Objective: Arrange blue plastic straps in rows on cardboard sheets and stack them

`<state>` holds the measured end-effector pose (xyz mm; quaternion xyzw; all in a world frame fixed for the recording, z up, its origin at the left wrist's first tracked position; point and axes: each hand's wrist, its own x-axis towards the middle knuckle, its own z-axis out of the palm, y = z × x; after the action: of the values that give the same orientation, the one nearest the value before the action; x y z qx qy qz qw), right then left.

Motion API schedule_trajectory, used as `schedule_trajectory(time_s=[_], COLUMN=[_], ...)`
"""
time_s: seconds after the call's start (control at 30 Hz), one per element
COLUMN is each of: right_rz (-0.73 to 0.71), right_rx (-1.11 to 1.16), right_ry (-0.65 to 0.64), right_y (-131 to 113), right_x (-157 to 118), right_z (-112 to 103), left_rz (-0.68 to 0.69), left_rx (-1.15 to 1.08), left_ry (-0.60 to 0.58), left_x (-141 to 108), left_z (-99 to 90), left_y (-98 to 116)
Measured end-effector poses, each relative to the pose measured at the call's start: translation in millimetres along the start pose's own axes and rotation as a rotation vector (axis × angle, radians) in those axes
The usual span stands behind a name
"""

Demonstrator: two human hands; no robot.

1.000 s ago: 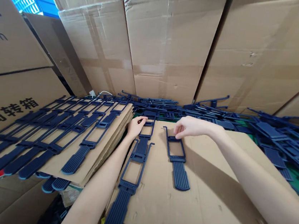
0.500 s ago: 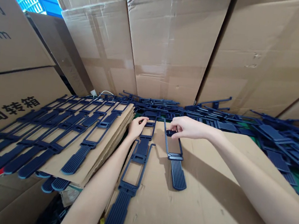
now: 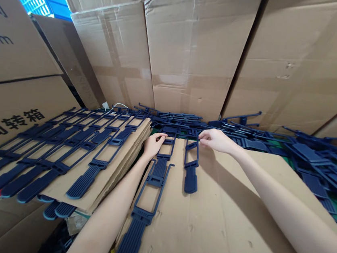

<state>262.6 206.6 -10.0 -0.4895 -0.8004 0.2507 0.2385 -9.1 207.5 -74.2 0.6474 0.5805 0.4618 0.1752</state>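
My left hand (image 3: 154,144) is closed at the left edge of a dark blue plastic frame (image 3: 161,164) near the cardboard's back left corner. My right hand (image 3: 214,140) has its fingers pinched at the upper right side of another dark blue frame (image 3: 191,161), whose ribbed tongue points toward me. A longer dark blue frame (image 3: 148,193) lies in front of my left hand, on the cardboard sheet (image 3: 222,214). The tip of my left thumb and forefinger meet near the first frame's edge.
On the left, a cardboard stack (image 3: 114,177) bears rows of similar frames (image 3: 63,143). Loose blue parts (image 3: 313,159) pile up at the back and right. Large cardboard boxes (image 3: 195,52) stand behind.
The frame at my right hand has moved back and slightly left, now lying straighter. My right hand has shifted from its crosspiece to its upper right side. My left hand has stayed put.
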Motion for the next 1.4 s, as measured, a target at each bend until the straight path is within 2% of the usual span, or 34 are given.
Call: schedule_trajectory(time_s=[0.13,0.3,0.43,0.77,1.2,1.3,1.4], right_rz=[-0.035,-0.24,-0.319,-0.293,-0.268,-0.273,-0.257], right_rx=[-0.09,-0.141,-0.199,-0.267,-0.242,-0.241,-0.247], right_ry=[0.1,-0.064,-0.057,0.167,0.283,0.293,0.322], right_y=[-4.2,-14.4,-12.6,-2.2,2.1,1.5,4.1], right_x=[-1.4,-3.9,-2.5,-3.3,-3.6,-1.9,1.5], right_z=[-0.2,11.1,26.6,49.2,64.0,60.8,46.7], left_rz=[0.003,0.014,0.015,0.008,-0.006,-0.005,-0.008], left_rx=[0.002,-0.011,-0.016,-0.03,-0.058,-0.065,-0.069], left_ry=[-0.005,-0.005,0.0,0.003,0.001,-0.005,-0.006], left_x=[0.0,0.3,0.8,0.8,3.0,3.3,3.5], left_z=[-0.1,0.7,1.4,1.0,3.1,2.5,2.2], left_y=[-0.8,-2.4,-4.2,-4.7,-6.7,-6.3,-5.8])
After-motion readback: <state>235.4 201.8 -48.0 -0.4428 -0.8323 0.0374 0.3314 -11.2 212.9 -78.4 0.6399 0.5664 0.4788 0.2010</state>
